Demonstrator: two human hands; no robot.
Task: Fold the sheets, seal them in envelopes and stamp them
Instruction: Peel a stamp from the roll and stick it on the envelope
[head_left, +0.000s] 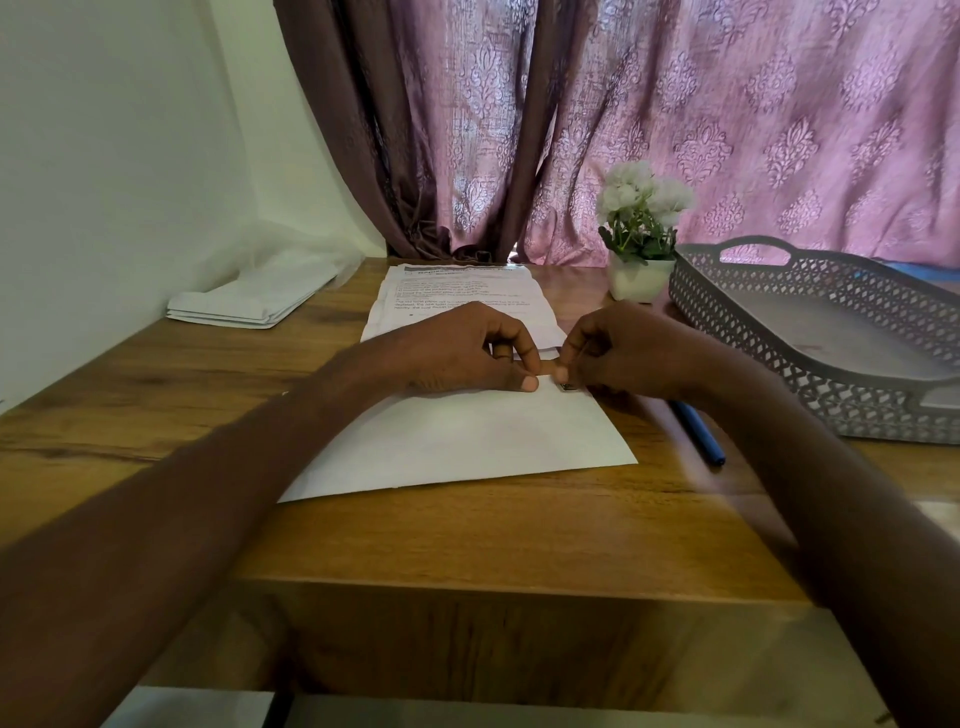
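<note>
Left hand (467, 353) presses on the envelope (467, 441); just beside it, right hand (628, 348) pinches a stamp (568, 386).

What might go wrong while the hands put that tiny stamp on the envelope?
The stamp sits right at the envelope corner, pinched by the right hand, so it might land crooked or hang over the edge. The left hand presses only near that corner, so the envelope might swivel. The pen beside the right wrist might get knocked away.
</note>
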